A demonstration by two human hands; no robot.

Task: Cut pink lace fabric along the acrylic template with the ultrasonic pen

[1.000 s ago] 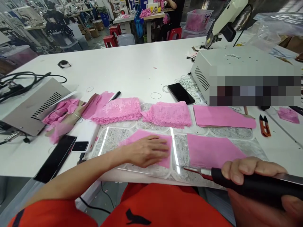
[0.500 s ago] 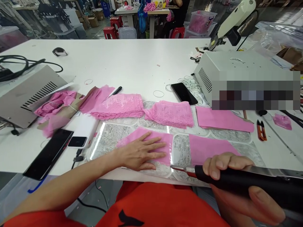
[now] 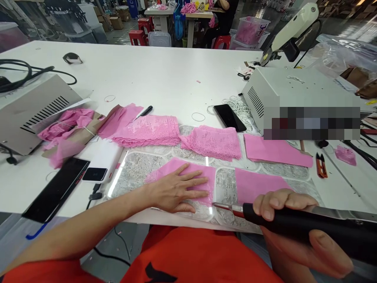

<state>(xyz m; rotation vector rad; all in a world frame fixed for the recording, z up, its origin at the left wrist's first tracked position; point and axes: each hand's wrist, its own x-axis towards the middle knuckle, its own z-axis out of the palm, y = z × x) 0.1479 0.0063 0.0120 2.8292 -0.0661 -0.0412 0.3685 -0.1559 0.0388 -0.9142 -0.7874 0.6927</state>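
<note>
My left hand (image 3: pixel 179 188) lies flat with its fingers spread on a pink fabric piece (image 3: pixel 167 169) on the stone-patterned mat (image 3: pixel 132 167). In my right hand (image 3: pixel 282 204) is a black-handled tool (image 3: pixel 294 226) with a thin metal tip, which points left at the lower right corner of that fabric. Beyond the tool lies a second flat pink piece (image 3: pixel 256 184). Behind these are a stack of pink lace (image 3: pixel 150 131), a smaller lace pile (image 3: pixel 215 142) and a plain pink stack (image 3: pixel 273 151).
Grey vented boxes stand at left (image 3: pixel 38 114) and right (image 3: pixel 294 88). Phones (image 3: pixel 229 118), a power bank (image 3: pixel 110 157), a pen (image 3: pixel 145 111), orange snips (image 3: pixel 321 166) and bundled pink cloth (image 3: pixel 67 124) lie around the mat. A person (image 3: pixel 225 17) sits behind the table.
The view has shifted slightly. The tool's tip is a little closer to the fabric's lower right corner. My left hand keeps its place on the fabric.
</note>
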